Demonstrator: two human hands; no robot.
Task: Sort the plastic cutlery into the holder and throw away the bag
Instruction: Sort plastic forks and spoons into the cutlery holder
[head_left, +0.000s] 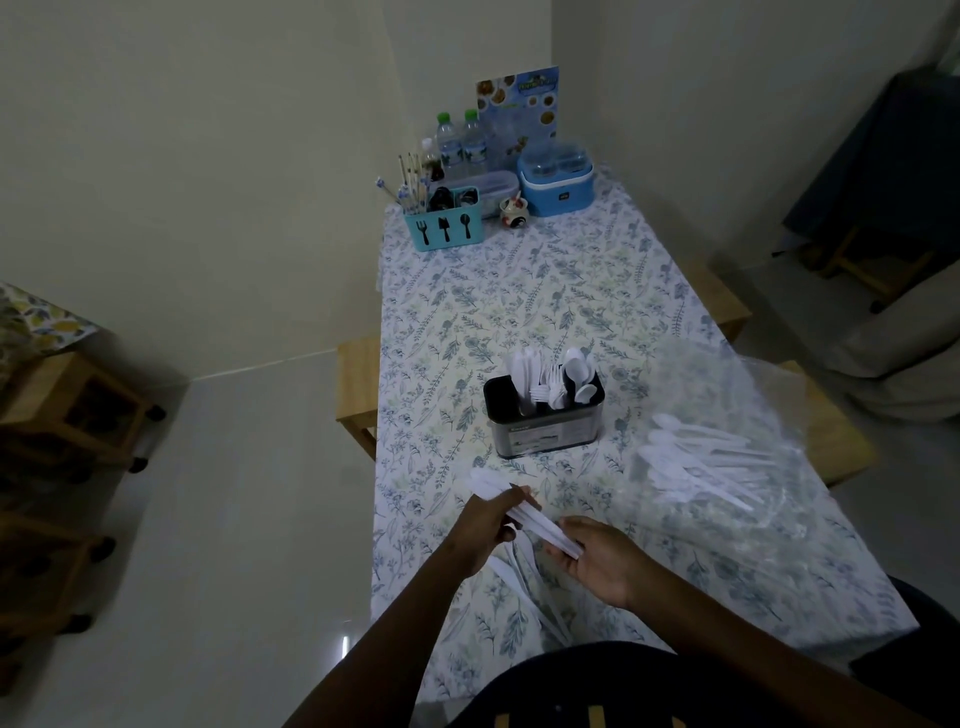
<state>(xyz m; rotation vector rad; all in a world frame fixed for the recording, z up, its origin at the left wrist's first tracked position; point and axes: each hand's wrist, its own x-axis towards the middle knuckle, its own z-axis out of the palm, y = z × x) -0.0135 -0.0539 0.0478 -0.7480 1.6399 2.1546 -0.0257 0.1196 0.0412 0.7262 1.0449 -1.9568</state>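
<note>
Both hands meet at the near end of the table (519, 291), which is covered with a blue-and-green floral cloth. The left hand (491, 525) has its fingers curled round a slim bundle of white plastic cutlery (524, 514), which slants from a tip at ten o'clock to butt ends at four o'clock. There the right hand (597, 561) pinches those ends between thumb and curled fingers. Just below the hands, at six o'clock, a few loose white plastic pieces (524, 587) lie flat on the cloth. At twelve o'clock from the hands stands the black and grey rectangular cutlery holder (545, 423), upright, with white cutlery standing in its compartments: long flat pieces on the left, forks in the middle, spoons on the right. At three o'clock from the holder a clear crinkled plastic bag (727, 395) is spread on the table, with a heap of white plastic spoons (696, 462) lying on or inside it; which, I cannot tell. At the far end of the table, near the wall, stands a turquoise plastic caddy (444, 226) with black fork, knife and spoon symbols.
</note>
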